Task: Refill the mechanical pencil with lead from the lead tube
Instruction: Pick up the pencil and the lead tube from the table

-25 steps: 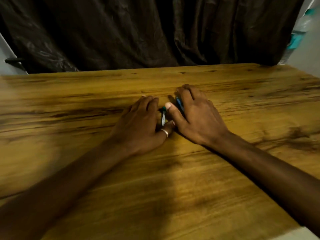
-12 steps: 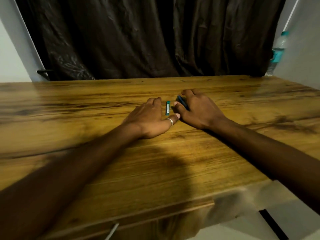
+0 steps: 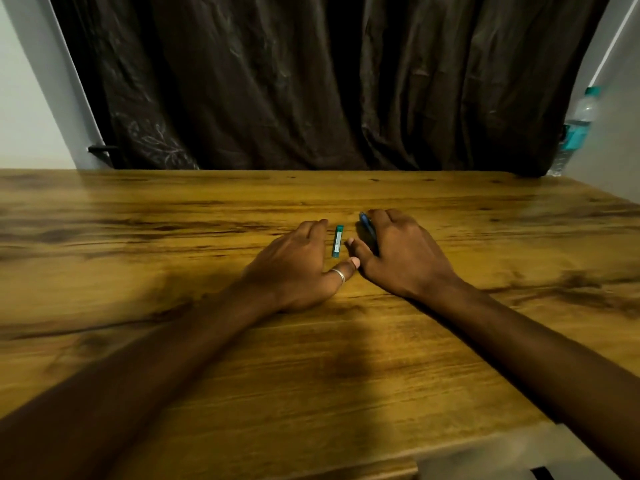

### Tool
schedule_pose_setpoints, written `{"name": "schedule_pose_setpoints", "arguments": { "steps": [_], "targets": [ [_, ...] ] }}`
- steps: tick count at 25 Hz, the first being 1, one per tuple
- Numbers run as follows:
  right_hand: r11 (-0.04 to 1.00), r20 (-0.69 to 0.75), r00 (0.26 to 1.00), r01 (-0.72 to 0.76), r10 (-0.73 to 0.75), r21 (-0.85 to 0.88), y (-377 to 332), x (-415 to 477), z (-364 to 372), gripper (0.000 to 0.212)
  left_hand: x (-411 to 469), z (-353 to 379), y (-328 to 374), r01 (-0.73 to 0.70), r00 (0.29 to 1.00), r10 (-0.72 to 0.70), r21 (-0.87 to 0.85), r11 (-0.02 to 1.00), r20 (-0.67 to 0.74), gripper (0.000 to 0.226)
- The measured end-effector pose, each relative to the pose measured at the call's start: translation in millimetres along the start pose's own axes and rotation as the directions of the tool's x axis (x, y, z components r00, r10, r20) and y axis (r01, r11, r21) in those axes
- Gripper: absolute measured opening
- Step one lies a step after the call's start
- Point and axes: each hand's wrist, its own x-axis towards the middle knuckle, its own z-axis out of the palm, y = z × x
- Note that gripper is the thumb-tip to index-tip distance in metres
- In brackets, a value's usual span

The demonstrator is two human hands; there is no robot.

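Note:
A small green lead tube (image 3: 337, 241) lies on the wooden table (image 3: 173, 237), pointing away from me, free between my two hands. My left hand (image 3: 298, 268) rests palm down just left of it, fingers spread; its thumb, with a silver ring, reaches under the tube's near end. I cannot tell whether the forefinger touches the tube. The blue mechanical pencil (image 3: 367, 228) lies on the table right of the tube. My right hand (image 3: 398, 251) covers most of it, forefinger over it and thumb at its left side. Only its far end and part of its barrel show.
A dark curtain (image 3: 311, 81) hangs behind the table's far edge. A clear water bottle with a teal label (image 3: 576, 129) stands at the far right corner by the wall. The table's near edge runs across the bottom right, with pale floor beyond it.
The camera has pulled back and tilted up, so more curtain and the table's near edge show. My left hand has drawn slightly off the lead tube. My right hand stays on the pencil.

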Motion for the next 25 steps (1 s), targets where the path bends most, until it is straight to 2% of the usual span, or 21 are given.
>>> {"name": "schedule_pose_setpoints", "arguments": {
  "steps": [7, 10, 12, 15, 17, 22, 25],
  "targets": [
    [1.0, 0.012, 1.0, -0.019, 0.019, -0.002, 4.5, 3.8, 3.0, 0.053, 7.1, 0.3, 1.5, 0.032, 0.999, -0.032, 0.028, 0.999, 0.006, 0.09],
    [0.999, 0.002, 0.999, -0.044, 0.044, 0.016, 4.5, 12.8, 0.2, 0.045, 20.7, -1.4, 7.3, 0.075, 0.996, -0.073, 0.054, 0.996, -0.044, 0.08],
    [0.997, 0.048, 0.996, -0.078, 0.077, 0.007, 6.8, 29.3, -7.6, 0.036, 33.8, -3.8, 10.2, 0.107, 0.993, -0.104, 0.053, 0.993, -0.062, 0.072],
    [0.987, 0.201, 0.968, -0.136, 0.151, -0.089, 11.4, 54.6, -21.8, 0.042, 50.1, -6.0, 11.6, 0.176, 0.972, -0.189, -0.098, 0.979, -0.141, 0.048],
    [0.981, 0.272, 0.943, -0.175, 0.193, -0.087, 12.1, 60.2, -21.7, 0.038, 52.6, -3.9, 8.4, 0.181, 0.956, -0.223, -0.216, 0.959, -0.19, 0.037],
    [0.963, 0.309, 0.923, -0.26, 0.229, 0.065, 17.9, 58.0, -20.0, 0.026, 43.2, -4.2, 4.2, 0.072, 0.959, -0.161, -0.347, 0.935, -0.235, 0.028],
    [0.878, 0.253, 0.935, -0.329, 0.25, 0.348, 17.1, 56.9, -30.7, 0.021, 42.2, -10.7, 7.9, 0.012, 0.941, -0.158, -0.437, 0.899, -0.3, 0.019]
  ]
}}
